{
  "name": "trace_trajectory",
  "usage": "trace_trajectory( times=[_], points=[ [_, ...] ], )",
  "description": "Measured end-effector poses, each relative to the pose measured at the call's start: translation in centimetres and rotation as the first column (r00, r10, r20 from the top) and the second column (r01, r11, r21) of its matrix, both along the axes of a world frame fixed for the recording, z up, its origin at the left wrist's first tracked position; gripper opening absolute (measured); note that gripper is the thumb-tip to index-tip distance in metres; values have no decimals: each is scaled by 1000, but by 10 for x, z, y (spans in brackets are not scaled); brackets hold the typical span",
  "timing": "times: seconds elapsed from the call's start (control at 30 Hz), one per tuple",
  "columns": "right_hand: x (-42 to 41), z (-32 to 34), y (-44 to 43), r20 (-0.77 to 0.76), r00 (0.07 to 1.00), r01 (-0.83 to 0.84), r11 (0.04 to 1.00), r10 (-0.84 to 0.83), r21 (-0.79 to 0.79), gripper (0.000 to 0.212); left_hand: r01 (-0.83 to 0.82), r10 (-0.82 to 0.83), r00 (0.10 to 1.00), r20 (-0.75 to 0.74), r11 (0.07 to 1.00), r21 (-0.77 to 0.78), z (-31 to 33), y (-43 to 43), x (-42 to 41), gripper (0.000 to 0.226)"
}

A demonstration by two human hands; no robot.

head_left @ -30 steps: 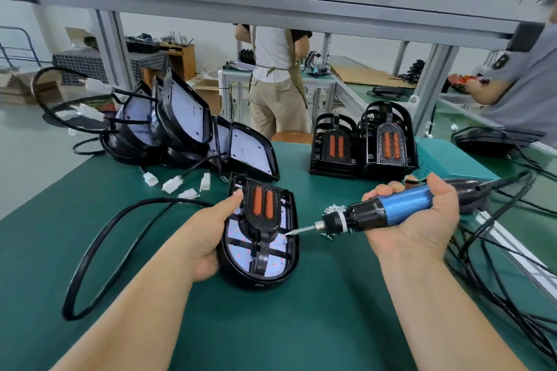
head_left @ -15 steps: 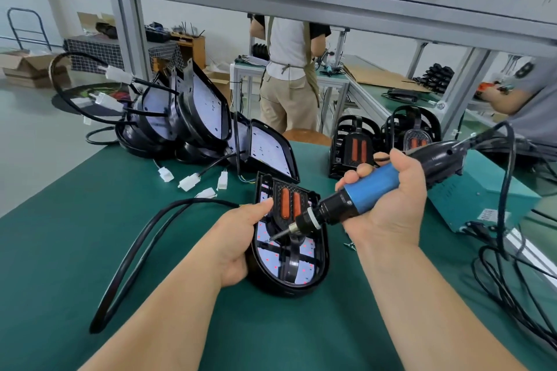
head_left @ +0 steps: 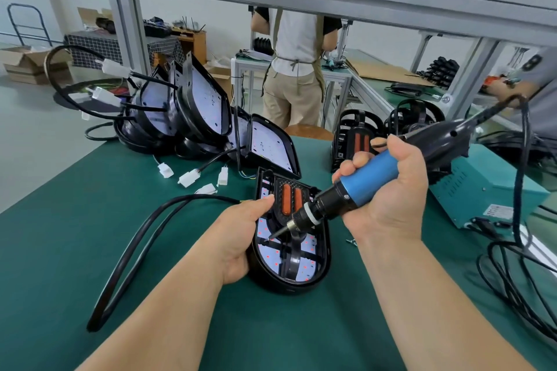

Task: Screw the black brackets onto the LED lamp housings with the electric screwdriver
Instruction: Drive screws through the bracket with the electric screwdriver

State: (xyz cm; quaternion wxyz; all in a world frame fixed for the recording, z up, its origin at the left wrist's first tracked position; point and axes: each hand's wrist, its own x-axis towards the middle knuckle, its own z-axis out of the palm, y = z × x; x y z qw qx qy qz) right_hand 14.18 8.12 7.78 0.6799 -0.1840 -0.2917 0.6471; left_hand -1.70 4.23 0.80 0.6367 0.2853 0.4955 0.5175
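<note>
Above housing [head_left: 289, 288] held by left hand [head_left: 241, 232], right hand [head_left: 388, 193] tilts screwdriver [head_left: 370, 178] down-left.

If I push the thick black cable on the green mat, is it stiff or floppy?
The black cable is probably semi-stiff: it holds one wide, smooth loop. It would likely slide rather than roll, being long and curved.

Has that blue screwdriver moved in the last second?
Yes. The electric screwdriver in the right hand swung its tip from the right edge of the lamp housing across to its left side.
</note>
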Motion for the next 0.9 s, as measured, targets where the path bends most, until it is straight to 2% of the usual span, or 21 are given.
trace_trajectory(
  times=[0.13, 0.27, 0.47, 0.67, 0.9],
  points=[
    [-10, 14, -2, 80, 995, -61, 994, 53, 96, 17, -19, 19, 1000, 23, 1000, 2, 0, 1, 1, 36],
    [-18, 21, -5, 182, 982, -87, 986, 60, 141, 23, -11, 12, 991, 134, 1000, -8, 2, 1, 4, 31],
    [-12, 15, -13, 162, 985, -87, 981, 59, 175, 14, -62, 64, 984, 168, 998, -21, 1, 3, 5, 34],
    [-22, 17, -20, 232, 972, -108, 936, 29, 334, 10, -80, 90, 976, 198, 995, -56, 7, -1, 9, 38],
    [-20, 14, -21, 199, 980, -46, 962, -9, 271, 13, -75, 82, 979, 188, 996, -46, 5, 0, 8, 33]
  ],
)
